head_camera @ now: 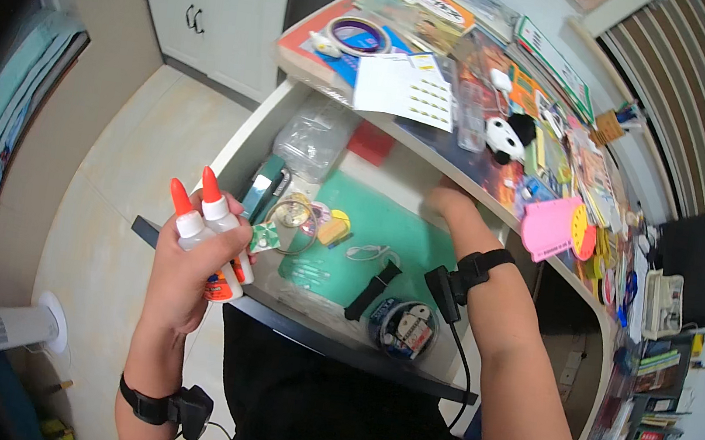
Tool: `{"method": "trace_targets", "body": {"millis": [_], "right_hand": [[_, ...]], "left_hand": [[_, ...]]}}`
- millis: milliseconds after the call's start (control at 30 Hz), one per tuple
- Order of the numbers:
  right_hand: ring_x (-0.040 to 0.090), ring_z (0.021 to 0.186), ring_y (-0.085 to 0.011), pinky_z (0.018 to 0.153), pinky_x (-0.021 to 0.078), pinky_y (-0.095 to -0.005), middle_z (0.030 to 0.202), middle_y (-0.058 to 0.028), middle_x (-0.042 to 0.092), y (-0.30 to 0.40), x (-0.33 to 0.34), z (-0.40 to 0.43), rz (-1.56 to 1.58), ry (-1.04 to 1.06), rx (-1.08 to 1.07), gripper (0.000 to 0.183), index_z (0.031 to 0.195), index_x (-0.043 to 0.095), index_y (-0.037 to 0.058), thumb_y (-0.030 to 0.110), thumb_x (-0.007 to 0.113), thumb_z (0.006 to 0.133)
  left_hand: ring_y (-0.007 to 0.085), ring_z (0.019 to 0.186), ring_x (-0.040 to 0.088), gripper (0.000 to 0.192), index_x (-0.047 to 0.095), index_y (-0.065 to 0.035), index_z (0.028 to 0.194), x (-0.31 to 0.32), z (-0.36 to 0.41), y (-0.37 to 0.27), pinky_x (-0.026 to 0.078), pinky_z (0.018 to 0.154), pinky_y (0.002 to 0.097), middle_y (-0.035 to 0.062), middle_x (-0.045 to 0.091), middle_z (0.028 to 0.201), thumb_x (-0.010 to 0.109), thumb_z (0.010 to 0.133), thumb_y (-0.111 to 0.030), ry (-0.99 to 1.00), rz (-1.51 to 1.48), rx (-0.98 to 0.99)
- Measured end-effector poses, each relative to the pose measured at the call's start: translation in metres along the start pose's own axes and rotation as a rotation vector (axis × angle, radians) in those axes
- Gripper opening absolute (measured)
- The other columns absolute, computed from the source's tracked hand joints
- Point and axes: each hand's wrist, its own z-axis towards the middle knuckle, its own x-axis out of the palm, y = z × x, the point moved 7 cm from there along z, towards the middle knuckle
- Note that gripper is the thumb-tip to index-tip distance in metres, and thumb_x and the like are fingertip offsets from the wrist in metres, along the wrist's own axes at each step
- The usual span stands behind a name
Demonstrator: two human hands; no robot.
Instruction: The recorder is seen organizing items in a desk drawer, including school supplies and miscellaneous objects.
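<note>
My left hand (177, 278) is closed around two white glue bottles, a nearer one (192, 227) and another (216, 208), both with pointed orange caps. A small green-and-white patterned piece (265, 238) sticks out beside its thumb. My right hand (448, 200) reaches into the back of an open drawer (337, 345), under the desktop; its fingers are hidden. Between the hands, a green sheet (354, 204) lines the drawer. On or near it lie a tape roll (311, 236), a yellow block (332, 231), a looped white cord (367, 253) and a black strap (373, 290).
A stapler (264, 186) and a clear plastic box (311, 139) occupy the drawer's left side. A round tub (404, 329) of small items stands near its front. Books, white sheets (402, 87), tape and a panda toy (507, 139) cover the desktop (306, 59) above.
</note>
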Motion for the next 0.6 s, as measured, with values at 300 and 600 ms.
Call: {"method": "trace_targets", "body": {"millis": [300,600], "right_hand": [[0.058,0.102,-0.0338,0.086,0.0456,-0.0413,0.11,-0.0203,0.06,0.002,-0.027,-0.025,-0.441,-0.259,0.125,0.036,0.11,0.058,0.0042,0.022,0.053,0.079],[0.061,0.092,-0.0248,0.078,0.05,-0.0359,0.105,-0.0145,0.059,0.082,-0.075,-0.174,0.469,-0.22,-0.372,0.037,0.114,0.045,0.007,0.003,0.06,0.08]], "left_hand": [[0.0151,0.068,0.059,0.027,0.053,-0.0023,0.097,-0.013,0.004,0.003,0.048,0.061,0.0288,0.0056,0.059,0.08,0.065,0.074,-0.003,0.074,-0.024,-0.03],[0.0149,0.068,0.06,0.026,0.053,-0.0028,0.096,-0.008,0.003,0.0,0.048,0.061,0.0283,0.0053,0.059,0.079,0.066,0.074,-0.003,0.094,-0.012,0.002]]}}
